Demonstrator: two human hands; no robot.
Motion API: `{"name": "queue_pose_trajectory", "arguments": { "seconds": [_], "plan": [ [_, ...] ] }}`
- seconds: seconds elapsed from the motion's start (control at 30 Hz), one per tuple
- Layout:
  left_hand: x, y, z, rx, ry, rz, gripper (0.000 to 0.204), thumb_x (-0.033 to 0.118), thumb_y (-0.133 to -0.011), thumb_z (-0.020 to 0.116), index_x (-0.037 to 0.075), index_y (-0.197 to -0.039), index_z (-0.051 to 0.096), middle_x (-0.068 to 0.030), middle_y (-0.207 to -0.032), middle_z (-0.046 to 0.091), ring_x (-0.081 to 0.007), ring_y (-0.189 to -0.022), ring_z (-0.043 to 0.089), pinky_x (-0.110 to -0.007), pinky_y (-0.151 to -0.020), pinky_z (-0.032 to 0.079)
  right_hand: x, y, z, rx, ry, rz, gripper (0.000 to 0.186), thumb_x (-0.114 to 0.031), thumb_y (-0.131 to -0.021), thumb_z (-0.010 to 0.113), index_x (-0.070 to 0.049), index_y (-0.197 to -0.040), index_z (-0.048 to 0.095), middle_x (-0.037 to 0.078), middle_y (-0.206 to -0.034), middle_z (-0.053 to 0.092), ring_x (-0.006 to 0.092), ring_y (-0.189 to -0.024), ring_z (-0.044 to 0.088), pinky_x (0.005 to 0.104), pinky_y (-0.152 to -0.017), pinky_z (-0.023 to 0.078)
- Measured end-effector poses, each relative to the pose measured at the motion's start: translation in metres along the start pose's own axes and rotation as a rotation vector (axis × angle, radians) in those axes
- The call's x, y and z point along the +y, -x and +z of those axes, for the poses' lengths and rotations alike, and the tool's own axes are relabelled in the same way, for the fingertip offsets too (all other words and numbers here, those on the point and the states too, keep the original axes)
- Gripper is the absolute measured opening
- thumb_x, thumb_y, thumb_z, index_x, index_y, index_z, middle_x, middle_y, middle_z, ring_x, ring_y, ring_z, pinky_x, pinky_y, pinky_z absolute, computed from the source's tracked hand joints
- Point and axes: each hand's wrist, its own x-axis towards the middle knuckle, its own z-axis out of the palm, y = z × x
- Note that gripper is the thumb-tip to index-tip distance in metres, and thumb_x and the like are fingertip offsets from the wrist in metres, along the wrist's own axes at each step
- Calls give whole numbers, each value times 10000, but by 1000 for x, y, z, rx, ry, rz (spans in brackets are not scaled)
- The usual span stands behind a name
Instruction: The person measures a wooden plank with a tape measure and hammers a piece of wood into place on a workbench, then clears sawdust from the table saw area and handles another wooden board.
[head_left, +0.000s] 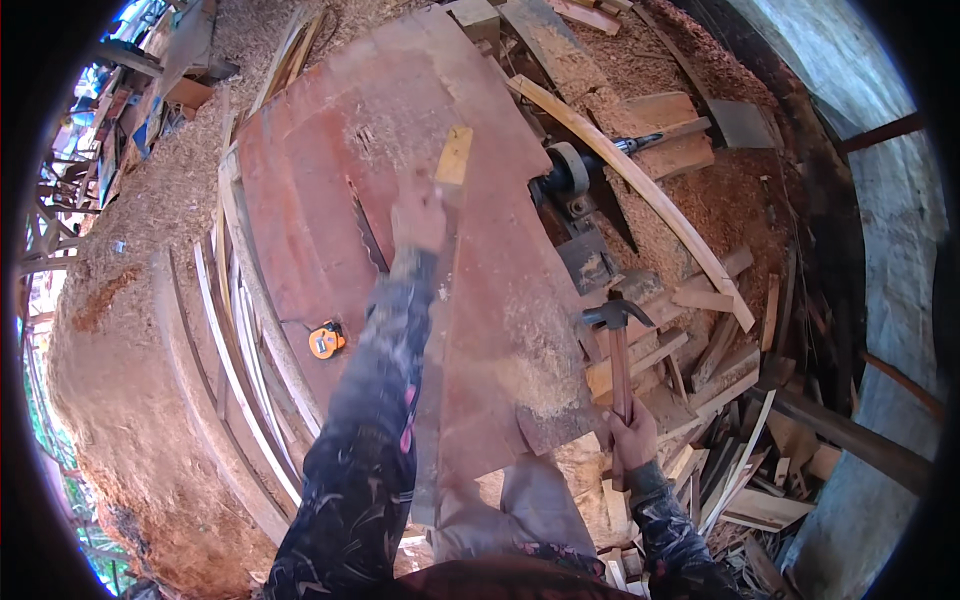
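My left hand point(418, 215), blurred by motion, is over the reddish, dusty tabletop point(290, 180), just below a small yellowish wood block point(454, 150). Its fingers are too smeared to read. A toothed saw blade point(365, 225) shows in a slot left of that hand. A long narrow strip point(435, 400) runs down beside my left forearm. An orange tape measure point(326, 340) lies on the left of the table. My right hand point(633, 437) grips the wooden handle of a claw hammer point(620, 360), held upright with its head up, near the table's right edge.
Long wood strips point(225, 330) run along the table's left. A curved board point(650, 195) crosses a machine with a wheel point(568, 170) at right. Offcuts point(760, 480) pile at lower right, beside a pale upright surface point(900, 270). Sawdust point(120, 320) covers the ground at left.
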Motion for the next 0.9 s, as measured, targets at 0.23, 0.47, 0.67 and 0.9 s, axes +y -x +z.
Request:
{"name": "queue_pose_trajectory", "arguments": {
  "seconds": [0.23,0.47,0.67,0.9],
  "plan": [
    [-6,-80,71,136,53,-141,233,217,-870,718,35,-1009,765,-114,-908,763,-214,-849,732,-311,-800,535,0,-18,-10,26,23,46,211,-146,-874,667,5,-1008,609,-1,-626,533,80,-480,505,261,-435,409],
    [-24,-94,93,180,206,-149,278,259,-856,750,74,-1063,764,-153,-950,756,-190,-864,727,-323,-785,538,-20,-38,0,21,29,91,233,-160,-866,690,10,-995,597,3,-648,547,82,-503,523,263,-455,421],
    [-27,-94,94,161,-25,-102,273,277,-896,695,71,-1064,756,-201,-926,730,-312,-855,718,-392,-785,535,-36,-69,18,-39,15,68,255,-189,-882,681,12,-1017,600,23,-691,578,75,-518,535,264,-466,426],
    [-25,-92,96,128,58,-93,273,243,-917,655,46,-1088,738,-207,-922,722,-333,-843,700,-418,-759,522,-66,-122,46,-82,159,-181,220,-158,-905,663,-10,-1026,555,-2,-687,521,81,-515,499,257,-461,405]
  ]
}}
